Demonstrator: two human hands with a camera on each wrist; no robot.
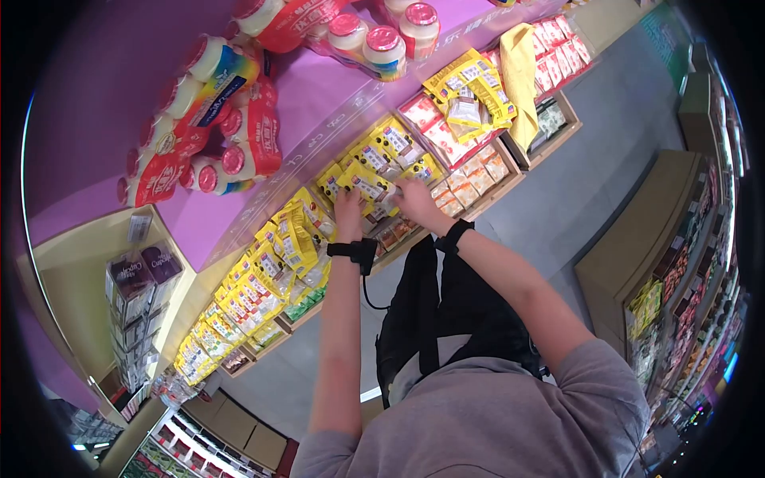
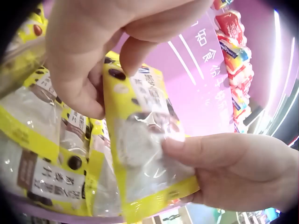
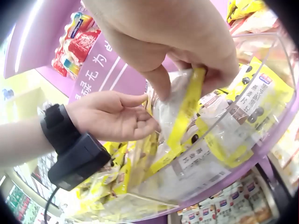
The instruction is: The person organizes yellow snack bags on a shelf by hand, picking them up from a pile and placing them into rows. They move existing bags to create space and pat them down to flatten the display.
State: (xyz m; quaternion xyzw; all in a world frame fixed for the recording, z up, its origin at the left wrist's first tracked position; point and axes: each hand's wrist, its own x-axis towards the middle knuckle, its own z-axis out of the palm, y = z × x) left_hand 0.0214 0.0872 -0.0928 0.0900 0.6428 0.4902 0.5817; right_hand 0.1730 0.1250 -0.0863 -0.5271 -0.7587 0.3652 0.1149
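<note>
A yellow-edged clear packet [image 2: 152, 135] with dark round prints is held between both hands above a bin of similar packets [image 1: 382, 151]. In the left wrist view my left hand [image 2: 107, 42] pinches its top end, and my right hand [image 2: 238, 168] grips its lower side, thumb on the front. The right wrist view has my right hand [image 3: 182, 46] pinching the packet's yellow edge [image 3: 187, 107], while my left hand [image 3: 112, 116] is at its far end, partly hidden behind it. Both hands [image 1: 348, 209] [image 1: 417, 202] are close together in the head view.
A clear bin wall [image 3: 224, 116] curves in front of the packets. Purple shelving [image 1: 319, 119] behind carries red-capped bottles [image 1: 382, 48]. A yellow cloth [image 1: 519, 80] hangs at the right, near orange-white packs [image 1: 478, 177]. Shelves of goods [image 1: 677, 295] stand across the aisle.
</note>
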